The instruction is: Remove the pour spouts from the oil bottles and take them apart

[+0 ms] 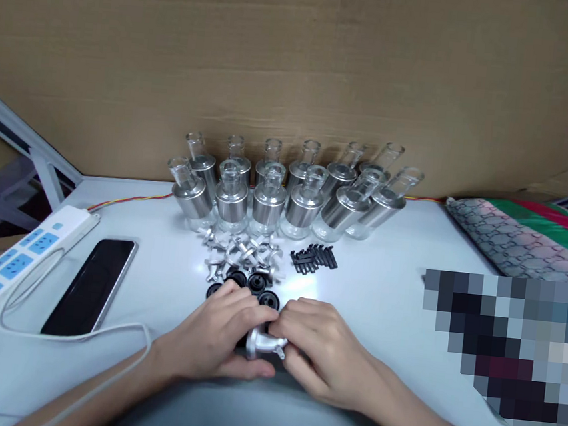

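Observation:
In front of me, my left hand is closed around the wide flanged end of a silver spout-like fitting. My right hand pinches the fitting's narrow, pronged end. Part of something black shows behind the flange, mostly covered by the left fingers. Just beyond the hands lie several round black caps, some hidden by the left hand. A heap of similar silver fittings is spread behind them. To its right, several small black levers lie in a group.
Two rows of glass bottles with metal sleeves stand at the back against a cardboard wall. A phone, a white cable and a power strip lie on the left. A patterned bundle rests at right, behind a pixelated area.

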`<control>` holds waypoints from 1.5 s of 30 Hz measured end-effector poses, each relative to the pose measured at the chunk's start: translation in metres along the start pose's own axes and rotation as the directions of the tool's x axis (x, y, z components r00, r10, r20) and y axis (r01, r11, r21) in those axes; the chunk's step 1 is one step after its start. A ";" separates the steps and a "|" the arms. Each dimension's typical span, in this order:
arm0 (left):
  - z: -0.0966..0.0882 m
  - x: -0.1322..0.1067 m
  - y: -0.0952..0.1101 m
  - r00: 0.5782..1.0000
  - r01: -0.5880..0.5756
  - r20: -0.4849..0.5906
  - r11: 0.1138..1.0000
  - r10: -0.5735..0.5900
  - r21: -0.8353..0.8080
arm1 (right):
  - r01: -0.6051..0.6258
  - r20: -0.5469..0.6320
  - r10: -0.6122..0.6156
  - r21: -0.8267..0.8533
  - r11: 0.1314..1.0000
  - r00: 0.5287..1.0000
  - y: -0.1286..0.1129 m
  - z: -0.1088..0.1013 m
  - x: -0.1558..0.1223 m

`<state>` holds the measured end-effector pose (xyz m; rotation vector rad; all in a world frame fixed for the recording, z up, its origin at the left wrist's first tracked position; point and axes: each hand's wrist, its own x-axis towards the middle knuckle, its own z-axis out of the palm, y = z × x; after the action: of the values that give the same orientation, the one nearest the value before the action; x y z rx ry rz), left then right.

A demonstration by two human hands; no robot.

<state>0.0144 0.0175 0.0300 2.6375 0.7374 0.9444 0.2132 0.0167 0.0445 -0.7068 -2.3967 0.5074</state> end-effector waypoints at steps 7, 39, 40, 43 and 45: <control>-0.005 0.002 -0.002 0.998 -0.013 -0.057 0.999 0.015 0.042 | -0.030 0.041 0.028 0.056 0.998 0.999 0.002 -0.003 0.000; -0.002 -0.003 -0.001 0.991 -0.125 -0.040 0.991 0.127 0.051 | -0.097 -0.152 0.085 -0.072 0.993 0.985 0.005 0.000 -0.001; -0.002 -0.003 -0.001 0.991 -0.124 -0.040 0.992 0.125 0.036 | -0.093 -0.182 0.077 -0.078 0.993 0.980 0.006 0.000 -0.001; -0.004 -0.002 0.000 0.993 -0.114 -0.027 0.993 0.114 0.026 | -0.058 -0.260 0.025 -0.119 0.991 0.965 0.009 0.000 0.000; -0.005 -0.001 0.001 0.996 -0.086 -0.018 0.996 0.086 0.023 | -0.028 -0.286 -0.016 -0.150 0.988 0.958 0.011 0.000 0.000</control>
<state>0.0106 0.0163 0.0335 2.7021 0.6471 0.9913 0.2175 0.0249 0.0392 -0.7956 -2.1746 0.2069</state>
